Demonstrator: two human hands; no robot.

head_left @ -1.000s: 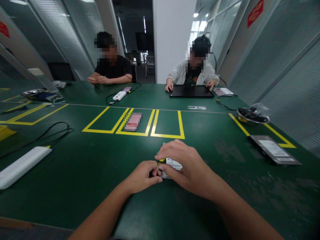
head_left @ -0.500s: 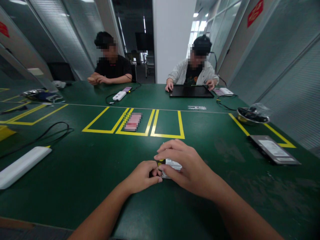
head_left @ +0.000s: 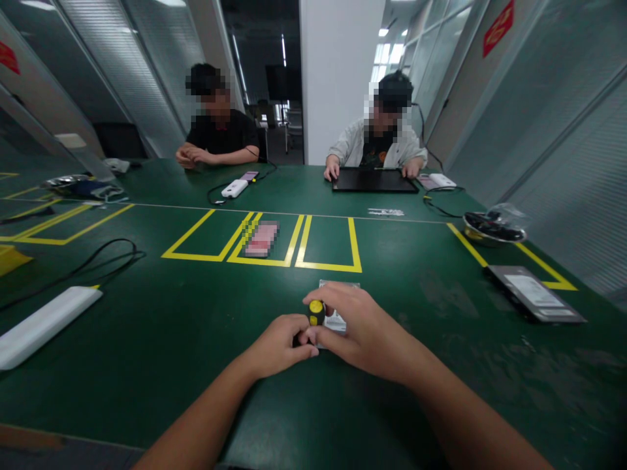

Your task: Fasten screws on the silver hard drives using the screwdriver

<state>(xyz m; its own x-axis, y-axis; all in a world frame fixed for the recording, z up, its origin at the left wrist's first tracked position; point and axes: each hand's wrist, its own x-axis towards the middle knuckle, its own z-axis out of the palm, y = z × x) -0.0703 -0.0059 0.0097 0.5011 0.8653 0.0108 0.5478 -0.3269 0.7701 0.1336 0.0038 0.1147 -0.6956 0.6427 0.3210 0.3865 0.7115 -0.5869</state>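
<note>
My right hand (head_left: 360,326) is closed, thumb and fingers around the black and yellow handle of a screwdriver (head_left: 316,313). The handle's yellow round end faces me, and its shaft is hidden. Beneath that hand lies a flat silver drive (head_left: 337,322) with a white printed label, mostly covered. My left hand (head_left: 283,346) is at the drive's left edge, just below the handle. Its fingers are curled in and closed, the tips meeting my right fingers; what they pinch cannot be seen.
A larger flat grey part with a white label (head_left: 536,294) lies right, near a bowl of dark items (head_left: 494,228). A white bar (head_left: 46,326) and black cable (head_left: 110,251) are left. Yellow tape (head_left: 328,267) marks boxes; a pink phone-shaped thing (head_left: 262,239) lies in one. Two people sit opposite.
My right fingers have come down and closed around the screwdriver handle, whose yellow end now shows. More of the drive's far edge is uncovered. My left hand stays in place.
</note>
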